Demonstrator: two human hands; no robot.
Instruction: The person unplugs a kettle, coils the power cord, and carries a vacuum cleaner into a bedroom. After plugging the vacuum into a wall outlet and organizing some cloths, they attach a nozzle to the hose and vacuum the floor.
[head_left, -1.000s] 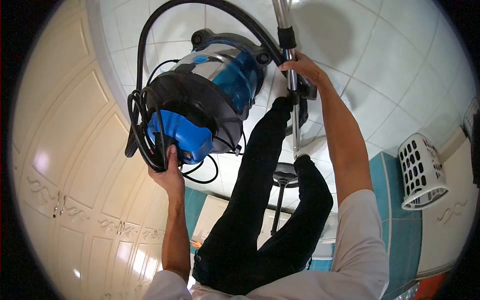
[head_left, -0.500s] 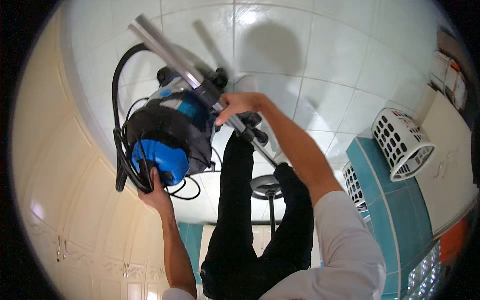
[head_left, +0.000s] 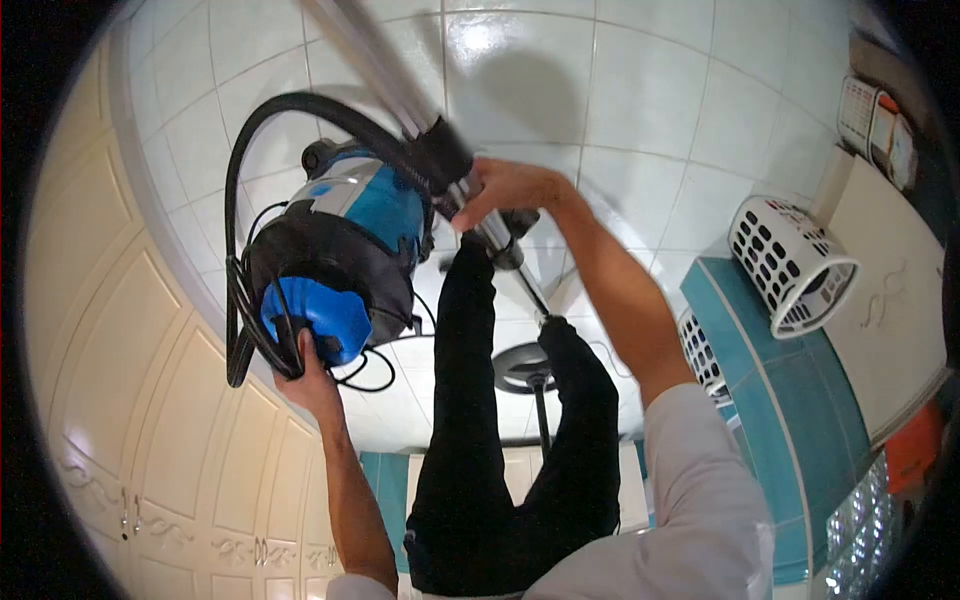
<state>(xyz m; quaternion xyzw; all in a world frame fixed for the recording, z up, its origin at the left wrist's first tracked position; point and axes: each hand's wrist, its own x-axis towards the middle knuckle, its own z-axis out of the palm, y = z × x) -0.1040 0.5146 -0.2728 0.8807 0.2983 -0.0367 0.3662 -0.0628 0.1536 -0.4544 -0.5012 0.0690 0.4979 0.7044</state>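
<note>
Vac (head_left: 350, 225) & tube (head_left: 378, 70) held

L hand (head_left: 312, 387) gripping vac's blue top + cable (head_left: 268, 347); R hand (head_left: 515, 186) wrapped rnd tube. Vac's left of legs (head_left: 465, 400), hose (head_left: 300, 103) looped beside; can't tell if off floor (head_left: 640, 90).

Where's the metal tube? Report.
In the head view, the metal tube slants through the right hand at upper middle, its lower part right of the vacuum.

Cream cab. drs (head_left: 165, 400) L; 2 wht baskets (head_left: 790, 265) nr teal tiles (head_left: 820, 400); blk round-base stand (head_left: 515, 370) on flr (head_left: 640, 110).
</note>
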